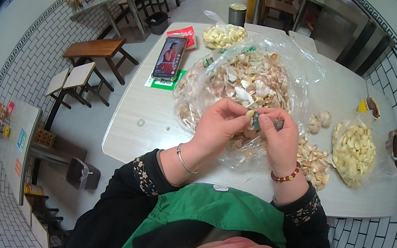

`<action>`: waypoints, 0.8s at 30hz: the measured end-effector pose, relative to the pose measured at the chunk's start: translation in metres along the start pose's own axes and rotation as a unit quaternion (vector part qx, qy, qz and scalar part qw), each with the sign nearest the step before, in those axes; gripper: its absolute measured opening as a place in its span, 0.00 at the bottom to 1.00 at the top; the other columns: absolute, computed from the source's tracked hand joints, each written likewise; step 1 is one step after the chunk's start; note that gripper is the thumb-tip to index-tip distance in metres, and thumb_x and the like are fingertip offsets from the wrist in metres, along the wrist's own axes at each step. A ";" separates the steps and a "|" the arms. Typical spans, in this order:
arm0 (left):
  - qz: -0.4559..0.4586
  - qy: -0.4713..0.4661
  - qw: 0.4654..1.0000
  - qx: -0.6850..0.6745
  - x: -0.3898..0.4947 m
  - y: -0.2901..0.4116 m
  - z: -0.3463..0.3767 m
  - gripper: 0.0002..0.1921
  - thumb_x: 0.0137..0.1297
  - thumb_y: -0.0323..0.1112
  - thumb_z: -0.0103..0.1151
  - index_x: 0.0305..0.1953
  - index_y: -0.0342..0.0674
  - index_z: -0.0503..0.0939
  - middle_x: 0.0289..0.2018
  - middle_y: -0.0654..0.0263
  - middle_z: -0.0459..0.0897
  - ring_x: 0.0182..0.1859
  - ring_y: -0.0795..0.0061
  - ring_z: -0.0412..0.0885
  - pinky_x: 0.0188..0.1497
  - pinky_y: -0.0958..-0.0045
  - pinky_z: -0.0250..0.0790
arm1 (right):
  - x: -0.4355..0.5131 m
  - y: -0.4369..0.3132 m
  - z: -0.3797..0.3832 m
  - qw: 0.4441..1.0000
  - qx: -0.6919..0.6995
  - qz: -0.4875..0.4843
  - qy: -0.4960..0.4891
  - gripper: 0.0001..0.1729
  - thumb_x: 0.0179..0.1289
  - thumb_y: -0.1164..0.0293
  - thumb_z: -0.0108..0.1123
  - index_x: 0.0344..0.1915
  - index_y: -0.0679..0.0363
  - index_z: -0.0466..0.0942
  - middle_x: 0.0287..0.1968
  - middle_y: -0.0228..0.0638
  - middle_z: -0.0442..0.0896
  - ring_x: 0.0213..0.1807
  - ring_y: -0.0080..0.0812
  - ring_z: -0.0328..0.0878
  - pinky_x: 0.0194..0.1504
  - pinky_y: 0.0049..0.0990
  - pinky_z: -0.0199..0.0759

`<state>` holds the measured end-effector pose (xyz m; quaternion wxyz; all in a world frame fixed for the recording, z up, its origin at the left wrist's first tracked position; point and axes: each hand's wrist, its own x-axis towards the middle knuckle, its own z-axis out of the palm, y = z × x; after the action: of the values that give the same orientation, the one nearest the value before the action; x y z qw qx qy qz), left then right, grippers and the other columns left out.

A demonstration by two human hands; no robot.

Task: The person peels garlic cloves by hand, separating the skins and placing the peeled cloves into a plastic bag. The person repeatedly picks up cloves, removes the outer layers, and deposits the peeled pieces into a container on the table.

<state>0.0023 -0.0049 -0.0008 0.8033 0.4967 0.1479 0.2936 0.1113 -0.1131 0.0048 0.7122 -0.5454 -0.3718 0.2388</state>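
A garlic clove (pixel 250 113) is pinched between the thumb and fingers of my left hand (pixel 220 126). My right hand (pixel 279 138) grips a small tool (pixel 256 121) with a green part and a dark end; its exact kind is partly hidden by my fingers. Both hands meet over a large clear plastic bag (pixel 304 89) heaped with papery garlic skins (pixel 246 78). Beside my right wrist lies a pile of unpeeled garlic cloves (pixel 313 164). Farther right, a clear bag holds peeled garlic cloves (pixel 355 149). Two whole garlic bulbs (pixel 320 121) sit just behind the pile.
On the pale table (pixel 129 131), a phone (pixel 170 57) playing video lies at the left near a red packet (pixel 186 36). Another bag of peeled cloves (pixel 224 36) is at the back. A yellow cup (pixel 369 107) and a metal container (pixel 396 151) stand along the right wall.
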 end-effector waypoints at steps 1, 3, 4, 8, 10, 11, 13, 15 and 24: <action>0.003 0.003 1.000 0.001 0.000 0.000 0.000 0.06 0.56 0.21 0.60 0.33 0.36 0.73 0.32 0.66 0.79 0.34 0.81 0.76 0.40 0.79 0.69 | 0.000 0.000 0.000 1.000 0.007 0.000 -0.006 0.05 0.60 0.73 0.59 0.33 0.65 0.75 0.39 0.33 0.81 0.40 0.20 0.73 0.45 0.21 0.67; 0.015 0.008 1.000 0.013 0.000 -0.002 0.000 0.06 0.56 0.21 0.60 0.33 0.36 0.73 0.31 0.66 0.79 0.33 0.80 0.76 0.40 0.79 0.69 | 0.000 0.000 0.000 1.000 -0.002 -0.002 -0.010 0.05 0.60 0.73 0.59 0.33 0.65 0.75 0.39 0.33 0.81 0.40 0.21 0.73 0.45 0.22 0.67; 0.019 0.009 1.000 0.020 0.000 -0.002 0.000 0.06 0.56 0.21 0.60 0.33 0.36 0.73 0.31 0.66 0.78 0.33 0.80 0.76 0.39 0.79 0.69 | 0.000 -0.001 -0.001 1.000 -0.018 -0.003 -0.006 0.06 0.60 0.73 0.59 0.33 0.65 0.75 0.39 0.33 0.81 0.40 0.21 0.74 0.45 0.22 0.67; 0.001 0.009 0.999 0.032 0.000 -0.002 -0.002 0.06 0.57 0.22 0.60 0.33 0.36 0.74 0.31 0.65 0.79 0.34 0.80 0.76 0.38 0.78 0.70 | 0.001 -0.001 -0.001 1.000 -0.015 0.005 0.005 0.06 0.60 0.73 0.59 0.33 0.66 0.75 0.40 0.34 0.82 0.40 0.21 0.74 0.44 0.22 0.68; -0.001 0.001 1.000 0.029 0.001 -0.001 -0.002 0.05 0.57 0.23 0.60 0.33 0.35 0.74 0.31 0.65 0.79 0.34 0.79 0.77 0.38 0.77 0.70 | 0.001 -0.001 -0.002 1.000 -0.014 0.005 0.001 0.06 0.61 0.73 0.59 0.33 0.66 0.75 0.40 0.35 0.82 0.39 0.21 0.74 0.44 0.22 0.68; -0.015 -0.003 1.000 0.021 0.001 0.000 -0.003 0.05 0.57 0.23 0.59 0.34 0.35 0.74 0.32 0.65 0.79 0.34 0.79 0.77 0.38 0.77 0.70 | 0.001 -0.001 -0.002 1.000 -0.016 0.008 0.001 0.06 0.61 0.73 0.59 0.33 0.66 0.75 0.40 0.35 0.82 0.39 0.20 0.74 0.43 0.22 0.68; -0.047 -0.011 0.999 0.008 0.002 0.002 -0.005 0.05 0.58 0.23 0.59 0.35 0.35 0.74 0.32 0.64 0.79 0.34 0.78 0.77 0.38 0.77 0.70 | 0.001 -0.002 -0.003 1.000 -0.016 0.000 -0.003 0.06 0.61 0.73 0.58 0.32 0.66 0.75 0.39 0.35 0.82 0.39 0.20 0.74 0.43 0.22 0.68; -0.081 -0.023 0.996 -0.024 0.004 0.006 -0.006 0.05 0.59 0.23 0.58 0.37 0.35 0.75 0.33 0.64 0.79 0.34 0.76 0.78 0.38 0.77 0.70 | 0.001 -0.002 -0.004 1.000 -0.009 0.004 -0.003 0.06 0.61 0.73 0.58 0.32 0.66 0.75 0.39 0.35 0.82 0.38 0.19 0.74 0.43 0.21 0.68; -0.082 -0.053 0.994 -0.041 0.004 0.009 -0.005 0.06 0.60 0.23 0.56 0.40 0.34 0.76 0.35 0.64 0.80 0.34 0.76 0.78 0.38 0.76 0.71 | 0.001 -0.004 -0.002 1.000 0.007 0.010 0.007 0.06 0.60 0.73 0.58 0.33 0.66 0.75 0.38 0.34 0.83 0.36 0.19 0.74 0.40 0.21 0.69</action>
<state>-0.0005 0.0039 0.0051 0.8511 0.4644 0.1333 0.2056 0.1130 -0.1149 0.0086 0.7163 -0.5456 -0.3597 0.2446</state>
